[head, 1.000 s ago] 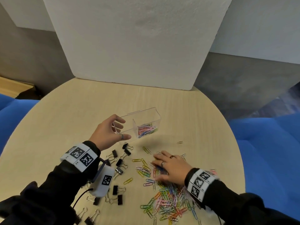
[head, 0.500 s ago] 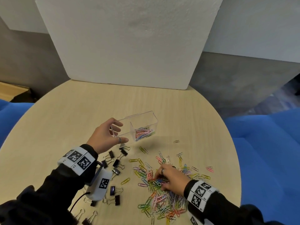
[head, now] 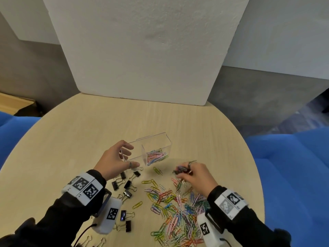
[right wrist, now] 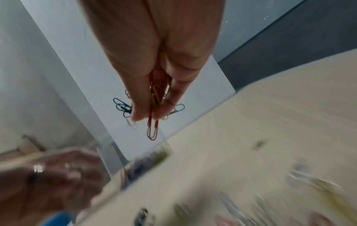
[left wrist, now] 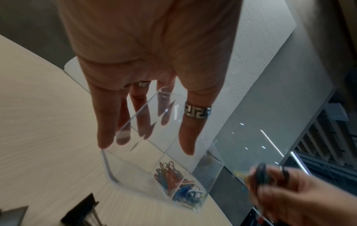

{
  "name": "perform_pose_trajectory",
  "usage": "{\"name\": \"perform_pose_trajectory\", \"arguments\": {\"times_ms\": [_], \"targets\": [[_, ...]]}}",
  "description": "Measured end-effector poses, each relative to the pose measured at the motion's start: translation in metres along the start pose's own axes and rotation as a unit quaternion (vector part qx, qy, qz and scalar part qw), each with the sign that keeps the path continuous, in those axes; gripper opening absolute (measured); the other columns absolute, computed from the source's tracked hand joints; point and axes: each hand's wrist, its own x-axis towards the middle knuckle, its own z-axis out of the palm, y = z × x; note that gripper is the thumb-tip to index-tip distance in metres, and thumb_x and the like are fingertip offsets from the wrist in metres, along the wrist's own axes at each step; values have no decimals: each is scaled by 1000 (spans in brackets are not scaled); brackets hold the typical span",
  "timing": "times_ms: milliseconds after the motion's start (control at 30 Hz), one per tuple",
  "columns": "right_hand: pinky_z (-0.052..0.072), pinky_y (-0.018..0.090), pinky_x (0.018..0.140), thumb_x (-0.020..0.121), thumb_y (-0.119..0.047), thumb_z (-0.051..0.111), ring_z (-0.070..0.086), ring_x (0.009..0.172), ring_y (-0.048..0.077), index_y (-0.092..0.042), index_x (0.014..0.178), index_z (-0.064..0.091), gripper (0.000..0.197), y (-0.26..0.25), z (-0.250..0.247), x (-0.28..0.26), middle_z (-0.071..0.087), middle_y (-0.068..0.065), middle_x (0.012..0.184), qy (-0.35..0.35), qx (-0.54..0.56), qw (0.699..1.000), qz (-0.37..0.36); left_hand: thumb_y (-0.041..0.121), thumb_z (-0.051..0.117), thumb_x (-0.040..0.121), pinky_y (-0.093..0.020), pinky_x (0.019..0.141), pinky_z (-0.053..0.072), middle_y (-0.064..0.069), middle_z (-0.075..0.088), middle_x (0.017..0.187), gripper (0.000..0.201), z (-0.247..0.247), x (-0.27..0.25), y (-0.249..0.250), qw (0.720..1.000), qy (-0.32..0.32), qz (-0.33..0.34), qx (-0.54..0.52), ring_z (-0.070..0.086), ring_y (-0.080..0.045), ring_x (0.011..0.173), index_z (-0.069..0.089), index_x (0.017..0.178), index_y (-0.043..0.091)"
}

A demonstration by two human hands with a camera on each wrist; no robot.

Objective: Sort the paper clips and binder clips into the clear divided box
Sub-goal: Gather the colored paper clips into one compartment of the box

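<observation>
The clear divided box [head: 161,139] stands on the round table; its right compartment holds coloured paper clips [head: 156,155], its left compartment looks empty. My left hand [head: 115,157] grips the box's left end, thumb on the near wall and fingers over the far rim [left wrist: 146,110]. My right hand [head: 194,173] is lifted off the table just right of the box and pinches a bunch of paper clips [right wrist: 152,116] that hang from its fingertips. A heap of coloured paper clips [head: 178,209] lies under that wrist. Black binder clips [head: 127,185] lie scattered near my left wrist.
A white foam board [head: 142,50] stands at the table's far edge [head: 142,102]. Blue seats [head: 293,166] flank the table on both sides. Bare tabletop [head: 71,139] lies left of and behind the box.
My right hand has risen from the heap with a bunch of paper clips and moved up toward the box. The left hand keeps hold of the box.
</observation>
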Motion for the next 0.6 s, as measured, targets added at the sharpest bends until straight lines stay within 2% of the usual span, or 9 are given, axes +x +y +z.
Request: {"name": "perform_pose_trajectory", "arguments": {"times_ms": [133, 200, 300, 400, 467, 533, 600], "targets": [[50, 15, 73, 79, -9, 70, 61, 72, -1, -23, 95, 69, 21, -40, -29, 10, 66, -13, 88, 94, 83, 989, -78, 28, 84, 62, -33, 77, 49, 3, 61, 94, 46, 1, -3, -1, 1000, -26, 2, 15, 58, -18, 89, 56, 98, 26], [51, 16, 75, 78, -7, 70, 61, 74, -2, -25, 88, 69, 21, -53, -34, 18, 65, -16, 85, 115, 93, 983, -111, 28, 84, 62, -28, 73, 47, 3, 61, 95, 46, 2, -5, 1, 999, -41, 7, 24, 58, -14, 88, 56, 98, 27], [46, 16, 84, 78, -8, 70, 60, 84, 3, -15, 93, 72, 17, -62, -29, 29, 68, -6, 90, 92, 15, 986, -140, 27, 84, 63, -22, 67, 44, 5, 61, 94, 46, 5, -6, 9, 997, -63, 19, 38, 58, -10, 86, 56, 100, 26], [39, 9, 86, 79, -10, 69, 61, 94, 10, -11, 104, 70, 25, -63, -23, 35, 70, 4, 103, 37, -88, 986, -139, 27, 84, 63, -20, 65, 44, 5, 61, 94, 46, 5, -6, 17, 996, -77, 31, 41, 59, -10, 86, 56, 100, 26], [39, 10, 87, 80, -12, 68, 62, 98, 12, -13, 109, 67, 29, -64, -24, 36, 69, 5, 107, 4, -123, 984, -126, 26, 84, 63, -21, 67, 46, 5, 61, 95, 46, 4, -5, 21, 995, -81, 35, 41, 59, -11, 88, 56, 99, 26], [45, 17, 90, 81, -16, 68, 63, 97, 9, -20, 113, 65, 33, -66, -29, 34, 70, 1, 106, -10, -129, 983, -128, 26, 84, 63, -24, 71, 48, 5, 61, 94, 46, 3, -4, 23, 995, -82, 37, 42, 60, -13, 90, 56, 99, 26], [49, 22, 89, 81, -24, 68, 64, 94, 6, -26, 117, 62, 36, -69, -37, 31, 69, -4, 106, -16, -142, 980, -140, 26, 84, 63, -28, 75, 49, 5, 62, 95, 46, 1, -3, 25, 995, -82, 39, 42, 60, -14, 90, 56, 99, 27]]}}
